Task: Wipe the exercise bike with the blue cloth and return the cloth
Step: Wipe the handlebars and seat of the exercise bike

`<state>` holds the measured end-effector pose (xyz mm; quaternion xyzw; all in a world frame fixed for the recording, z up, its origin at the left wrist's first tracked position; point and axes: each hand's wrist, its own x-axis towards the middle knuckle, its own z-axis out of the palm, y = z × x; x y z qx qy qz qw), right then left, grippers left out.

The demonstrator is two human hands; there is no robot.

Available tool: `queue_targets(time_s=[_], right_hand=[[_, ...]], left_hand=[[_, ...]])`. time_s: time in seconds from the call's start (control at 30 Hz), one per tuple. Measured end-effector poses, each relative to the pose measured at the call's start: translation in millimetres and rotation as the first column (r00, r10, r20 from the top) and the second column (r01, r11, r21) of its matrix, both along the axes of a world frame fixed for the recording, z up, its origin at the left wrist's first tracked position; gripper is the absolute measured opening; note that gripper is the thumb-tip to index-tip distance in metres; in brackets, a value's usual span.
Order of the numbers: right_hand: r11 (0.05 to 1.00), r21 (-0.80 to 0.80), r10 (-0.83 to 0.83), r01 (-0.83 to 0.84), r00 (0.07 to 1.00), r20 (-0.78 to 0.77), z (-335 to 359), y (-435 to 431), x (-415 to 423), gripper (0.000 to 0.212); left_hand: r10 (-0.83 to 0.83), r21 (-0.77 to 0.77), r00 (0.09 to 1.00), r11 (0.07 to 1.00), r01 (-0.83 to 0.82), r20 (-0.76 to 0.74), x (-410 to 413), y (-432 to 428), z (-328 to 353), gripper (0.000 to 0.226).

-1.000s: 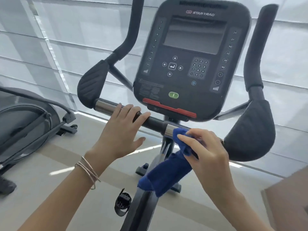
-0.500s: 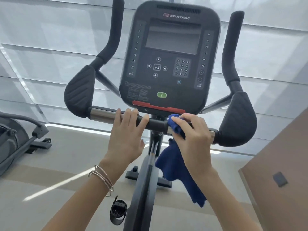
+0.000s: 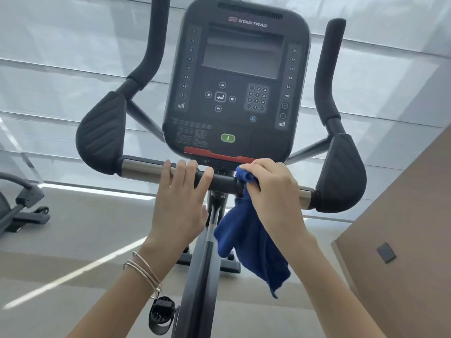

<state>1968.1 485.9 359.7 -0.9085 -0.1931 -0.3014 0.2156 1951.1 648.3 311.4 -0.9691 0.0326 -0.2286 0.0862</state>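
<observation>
The exercise bike's black console fills the upper middle, with the handlebar crossbar running below it between two padded elbow rests. My left hand rests over the bar just left of the stem, fingers laid on top. My right hand presses the blue cloth against the bar right of the stem, just under the console's red strip. Most of the cloth hangs loose below my wrist. The bar under my right hand is hidden.
The right elbow pad and left elbow pad flank my hands. Upright grips rise on both sides. The bike frame and a pedal lie below. Another machine stands at the left; a brown wall is at the right.
My right hand with the cloth has slid left along the bar toward the stem and up near the console's lower edge. The left hand stays on the bar. The view has tilted.
</observation>
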Motion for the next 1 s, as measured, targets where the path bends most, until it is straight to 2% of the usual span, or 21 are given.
queue_targets(time_s=[0.1,0.2,0.4,0.5,0.57,0.77,0.9,1.0], right_hand=[[1.0,0.002,0.027,-0.027,0.991,-0.134,8.3,-25.1,7.1,0.027],[1.0,0.009,-0.002,0.003,0.986,-0.169,14.8,-60.9,5.7,0.03],[0.999,-0.024,0.03,-0.032,0.994,-0.106,13.2,-58.0,13.7,0.027],[0.991,-0.007,0.133,-0.134,0.988,-0.079,12.9,-63.0,20.7,0.028],[0.98,0.008,0.199,-0.199,0.98,-0.014,7.5,-71.9,21.3,0.027],[0.97,-0.05,0.239,-0.237,0.909,0.34,-49.8,-80.4,0.2,0.018],[0.931,-0.024,0.346,-0.364,0.86,0.376,-62.3,-40.2,6.6,0.021],[0.916,-0.044,0.376,-0.398,0.818,0.436,-62.7,-28.1,9.4,0.021]], left_hand=[[0.004,0.023,1.0,1.0,-0.003,-0.011,0.0,1.7,0.0,0.074],[0.014,0.027,1.0,1.0,-0.014,-0.017,0.0,2.2,-1.1,0.071],[0.041,-0.018,0.998,0.999,-0.042,-0.051,-1.8,-2.8,0.6,0.071],[0.03,-0.053,0.999,0.998,-0.031,-0.021,-1.8,-4.1,2.0,0.071],[0.023,-0.066,1.0,0.998,-0.023,-0.001,-2.0,-3.9,1.2,0.071],[0.085,-0.046,0.996,0.995,-0.087,-0.03,-0.1,-10.9,-0.8,0.068],[0.11,-0.038,0.994,0.993,-0.109,-0.001,1.7,-14.3,-2.9,0.071],[0.093,-0.039,0.995,0.995,-0.092,0.029,2.9,-14.0,-3.5,0.072]])
